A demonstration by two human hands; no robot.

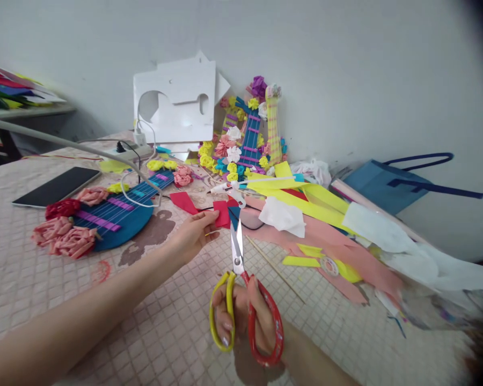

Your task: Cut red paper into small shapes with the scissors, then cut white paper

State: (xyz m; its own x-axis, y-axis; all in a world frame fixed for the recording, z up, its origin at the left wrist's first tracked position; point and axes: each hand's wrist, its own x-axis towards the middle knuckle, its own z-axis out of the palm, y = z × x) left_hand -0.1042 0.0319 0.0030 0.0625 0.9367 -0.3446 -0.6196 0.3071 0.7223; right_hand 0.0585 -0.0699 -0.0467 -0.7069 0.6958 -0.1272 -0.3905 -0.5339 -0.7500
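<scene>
My right hand (245,316) has its fingers through the yellow and red handles of a pair of scissors (237,261). The blades are a little apart and point away from me, over a small dark blue piece (234,217). Just left of the tips, my left hand (199,229) pinches a piece of red paper (221,213) between thumb and finger. Another red paper piece (184,202) lies beyond that hand. To the left rests a blue guitar-shaped craft (139,220) with purple bars and pink paper roses (72,242). A white glue gun (229,187) lies past the blades.
Yellow strips (326,203), pink paper (326,233) and white scraps (284,215) spread over the right side. A thin stick (276,268) lies near the scissors. Decorated guitars (251,134) and white boards (177,99) lean at the wall. A tablet (58,186), cables and a blue bag (386,185) flank them.
</scene>
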